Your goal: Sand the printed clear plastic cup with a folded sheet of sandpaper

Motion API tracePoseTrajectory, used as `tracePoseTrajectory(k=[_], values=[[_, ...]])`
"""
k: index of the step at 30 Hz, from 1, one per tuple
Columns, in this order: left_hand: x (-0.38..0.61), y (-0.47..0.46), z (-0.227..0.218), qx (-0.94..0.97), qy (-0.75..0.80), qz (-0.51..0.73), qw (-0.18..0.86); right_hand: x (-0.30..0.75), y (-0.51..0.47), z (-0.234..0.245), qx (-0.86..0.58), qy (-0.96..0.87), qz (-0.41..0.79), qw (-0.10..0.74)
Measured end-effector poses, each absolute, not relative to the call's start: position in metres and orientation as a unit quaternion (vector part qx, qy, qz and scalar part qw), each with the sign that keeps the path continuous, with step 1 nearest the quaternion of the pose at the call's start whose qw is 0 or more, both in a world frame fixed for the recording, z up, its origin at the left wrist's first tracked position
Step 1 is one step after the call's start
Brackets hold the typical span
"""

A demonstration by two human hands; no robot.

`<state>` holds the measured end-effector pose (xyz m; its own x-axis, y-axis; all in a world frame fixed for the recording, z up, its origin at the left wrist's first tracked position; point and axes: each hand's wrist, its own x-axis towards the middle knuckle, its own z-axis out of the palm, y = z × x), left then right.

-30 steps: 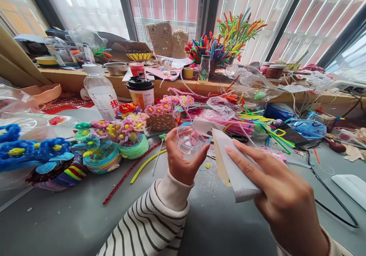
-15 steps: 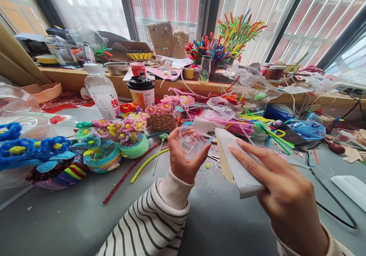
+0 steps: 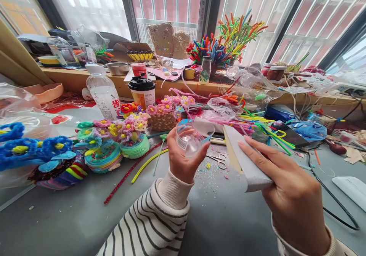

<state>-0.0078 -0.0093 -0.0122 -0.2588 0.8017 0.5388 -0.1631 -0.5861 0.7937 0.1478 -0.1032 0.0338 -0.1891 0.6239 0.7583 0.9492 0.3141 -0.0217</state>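
My left hand (image 3: 183, 160) is wrapped round a clear plastic cup (image 3: 194, 146) with a barcode label and blue print, its mouth tilted up. In my right hand (image 3: 288, 183) is a folded, whitish, paper-like piece (image 3: 243, 160) with a cream inner side; its exact kind I cannot tell. Fingers press on its top face while the thumb is hidden behind. The piece stands apart from the cup, to its right. Between and beyond the two hands, small scissors (image 3: 220, 160) lie on the grey table (image 3: 211, 218), among scattered glitter and crumbs.
Pipe-cleaner flower pots (image 3: 103, 159) and a water bottle (image 3: 103, 96) stand left. Behind are a lidded coffee cup (image 3: 142, 92) and a flower basket (image 3: 162, 122). Loose pipe cleaners (image 3: 265, 126) and a phone (image 3: 291, 134) lie back right, with a black cable (image 3: 340, 212) nearer.
My right hand has moved the whitish piece right and slightly up, away from the cup. The scissors now show more fully. My left hand keeps its grip, the cup turned slightly.
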Motion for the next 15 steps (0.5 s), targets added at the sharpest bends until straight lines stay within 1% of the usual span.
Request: tracePoseTrajectory(k=[3, 6, 9, 12, 15], values=[[-0.01, -0.006, -0.009, 0.462, 0.313, 0.694, 0.454, 0.148, -0.103, 0.034, -0.534, -0.716, -0.228, 0.388], [-0.013, -0.005, -0.007, 0.405, 0.295, 0.636, 0.587, 0.147, -0.103, 0.033, -0.537, -0.713, -0.218, 0.396], [-0.014, -0.007, -0.003, 0.344, 0.256, 0.59, 0.684, 0.148, -0.103, 0.031, -0.532, -0.713, -0.189, 0.415], [-0.015, -0.008, -0.001, 0.308, 0.227, 0.569, 0.728, 0.15, -0.103, 0.03, -0.529, -0.714, -0.175, 0.423], [-0.015, -0.007, 0.0, 0.307, 0.226, 0.564, 0.733, 0.151, -0.103, 0.03, -0.529, -0.715, -0.176, 0.422]])
